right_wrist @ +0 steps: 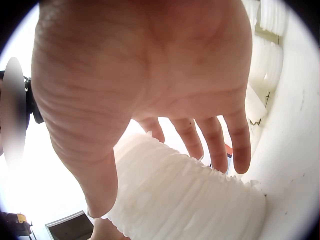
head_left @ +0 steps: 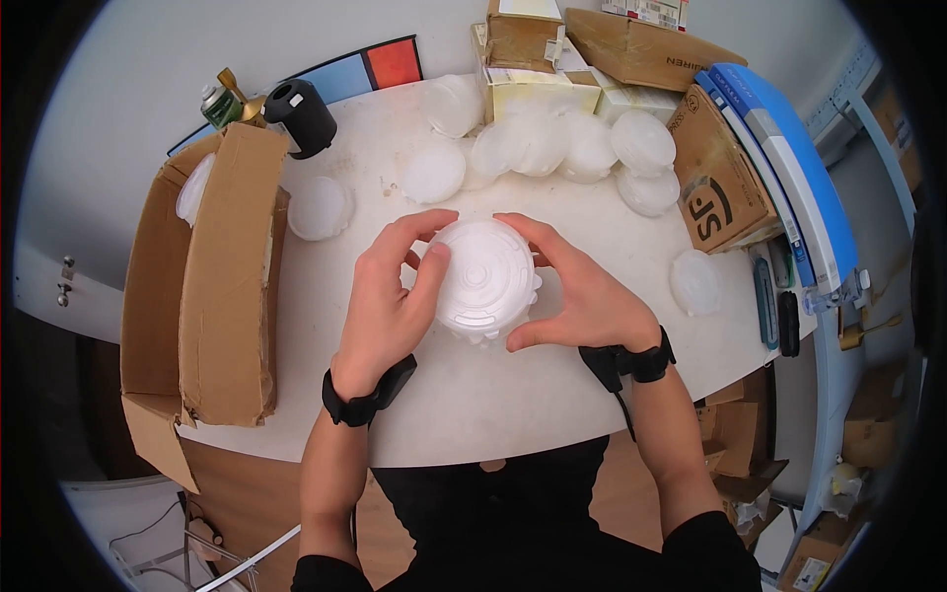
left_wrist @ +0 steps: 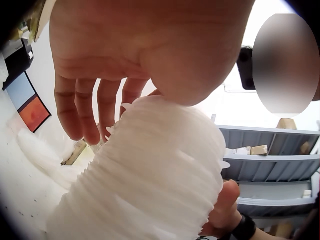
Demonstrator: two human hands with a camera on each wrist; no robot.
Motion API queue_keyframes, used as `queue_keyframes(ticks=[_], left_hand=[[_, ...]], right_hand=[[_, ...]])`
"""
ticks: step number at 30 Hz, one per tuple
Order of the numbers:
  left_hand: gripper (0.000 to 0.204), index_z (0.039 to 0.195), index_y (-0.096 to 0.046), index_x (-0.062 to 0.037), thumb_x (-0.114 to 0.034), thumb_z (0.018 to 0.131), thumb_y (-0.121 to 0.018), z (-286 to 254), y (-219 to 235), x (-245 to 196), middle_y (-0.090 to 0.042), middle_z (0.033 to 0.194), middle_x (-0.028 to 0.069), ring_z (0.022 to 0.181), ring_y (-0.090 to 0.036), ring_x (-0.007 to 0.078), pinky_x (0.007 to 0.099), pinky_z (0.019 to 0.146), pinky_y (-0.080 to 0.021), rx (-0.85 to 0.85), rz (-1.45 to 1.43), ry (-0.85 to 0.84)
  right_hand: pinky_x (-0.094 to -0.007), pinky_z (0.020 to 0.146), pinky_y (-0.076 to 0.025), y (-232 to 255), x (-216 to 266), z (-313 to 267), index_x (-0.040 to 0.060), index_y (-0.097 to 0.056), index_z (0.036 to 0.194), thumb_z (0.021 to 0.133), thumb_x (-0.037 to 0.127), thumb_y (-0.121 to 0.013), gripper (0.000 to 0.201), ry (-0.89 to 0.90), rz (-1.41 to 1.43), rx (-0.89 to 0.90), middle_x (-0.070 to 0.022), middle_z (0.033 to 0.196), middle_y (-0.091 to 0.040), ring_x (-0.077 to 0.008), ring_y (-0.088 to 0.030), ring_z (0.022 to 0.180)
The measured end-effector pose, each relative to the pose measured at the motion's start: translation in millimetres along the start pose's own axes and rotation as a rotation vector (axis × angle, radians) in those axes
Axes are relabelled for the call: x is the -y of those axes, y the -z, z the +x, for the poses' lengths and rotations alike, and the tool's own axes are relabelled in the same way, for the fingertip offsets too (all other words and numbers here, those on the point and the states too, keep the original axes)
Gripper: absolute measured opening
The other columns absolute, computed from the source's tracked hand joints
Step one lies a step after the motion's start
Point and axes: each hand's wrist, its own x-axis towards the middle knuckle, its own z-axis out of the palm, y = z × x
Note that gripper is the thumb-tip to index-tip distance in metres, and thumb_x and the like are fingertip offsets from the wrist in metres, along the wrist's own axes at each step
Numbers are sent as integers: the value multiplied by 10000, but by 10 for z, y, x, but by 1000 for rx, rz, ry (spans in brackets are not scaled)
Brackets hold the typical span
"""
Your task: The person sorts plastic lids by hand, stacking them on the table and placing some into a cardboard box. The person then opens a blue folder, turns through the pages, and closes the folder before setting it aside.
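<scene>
A tall stack of white translucent ribbed lids (head_left: 484, 276) is at the middle of the table, its round top facing the head camera. My left hand (head_left: 392, 291) curves round its left side, thumb at the top rim. On the other side my right hand (head_left: 592, 296) cups it with spread fingers and thumb. In the left wrist view the stack (left_wrist: 150, 175) runs below the left hand (left_wrist: 145, 50); in the right wrist view the ribbed side (right_wrist: 185, 190) lies under the right hand (right_wrist: 145, 65). Whether its base touches the table is hidden.
Several more white stacks (head_left: 589, 148) stand along the back of the table (head_left: 414, 424). An open cardboard box (head_left: 229, 286) is at the left, near a black cylinder (head_left: 300, 118). At the right are a brown box (head_left: 718, 173), blue binders (head_left: 789, 158) and another white stack (head_left: 696, 282).
</scene>
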Motion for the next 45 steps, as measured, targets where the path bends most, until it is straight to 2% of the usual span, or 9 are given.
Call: queue_keyframes(ticks=[2, 4, 6, 9, 15, 21, 34, 43, 45], left_hand=[[303, 1278, -677, -34, -112, 990, -624, -34, 5, 2, -732, 1143, 143, 973, -664, 244, 345, 793, -524, -63, -64, -40], [318, 1324, -649, -18, -130, 1030, -597, -51, 59, -18, -721, 1244, 102, 1116, -658, 218, 349, 940, -524, 24, -68, -44], [347, 1333, -641, -31, -145, 1005, -634, -72, 120, -23, -680, 1325, 135, 1239, -620, 265, 376, 1027, -496, 89, -91, 10], [519, 1399, -596, -68, -216, 922, -738, -114, 122, 4, -497, 1533, 198, 1394, -515, 375, 464, 1163, -398, 163, -47, -180], [762, 1443, -562, -104, -258, 769, -880, -149, 164, 8, -464, 1555, 193, 1415, -495, 389, 484, 1162, -407, 279, -52, -166], [825, 1427, -588, -122, -210, 680, -925, -136, 155, 63, -474, 1538, 188, 1392, -516, 379, 472, 1154, -417, 287, -48, -158], [757, 1339, -663, -101, -260, 644, -916, -94, 236, 60, -513, 1498, 191, 1360, -541, 367, 465, 1131, -431, 337, -52, -174], [849, 1413, -558, -157, -111, 649, -925, -122, 162, 23, -486, 1491, 176, 1336, -548, 421, 469, 1083, -501, 354, 43, -170], [820, 1397, -554, -149, -98, 665, -921, -118, 175, -30, -512, 1460, 176, 1338, -545, 424, 464, 1087, -497, 416, 44, -79]], right_hand=[[-421, 1130, -447, 4, 10, -6, 81, -355, 1587, 680, 235, -979, 1112, -29, -12, 9, -125, 1545, -477, -285, -506, 1382], [-416, 1121, -454, 9, 19, 21, 83, -373, 1578, 677, 233, -979, 1097, -42, -30, 23, -118, 1540, -484, -278, -508, 1380], [-415, 1110, -463, 0, 28, 14, 91, -399, 1564, 666, 216, -983, 1079, -79, -44, -25, -108, 1522, -504, -261, -516, 1376], [-425, 1108, -465, -2, -19, 5, 88, -408, 1559, 658, 213, -988, 1078, -76, -34, -51, -102, 1498, -526, -253, -521, 1372], [-437, 1118, -460, 6, -81, 3, 73, -409, 1556, 655, 238, -997, 1089, -60, -43, -62, -107, 1494, -527, -250, -521, 1375], [-431, 1126, -453, -19, -34, -4, 104, -369, 1592, 674, 228, -986, 1113, -43, 25, -68, -107, 1515, -511, -258, -517, 1373], [-406, 1090, -485, -11, -42, 13, 112, -393, 1583, 700, 144, -943, 1040, -38, -5, -14, -95, 1541, -510, -250, -531, 1366], [-419, 1127, -444, 19, -8, 7, 117, -534, 1486, 687, 106, -944, 899, -25, -50, -7, -69, 1458, -578, -244, -539, 1351], [-430, 1145, -435, 16, -38, -6, 116, -532, 1473, 706, 104, -935, 867, -51, 12, 14, -76, 1454, -573, -250, -541, 1352]])
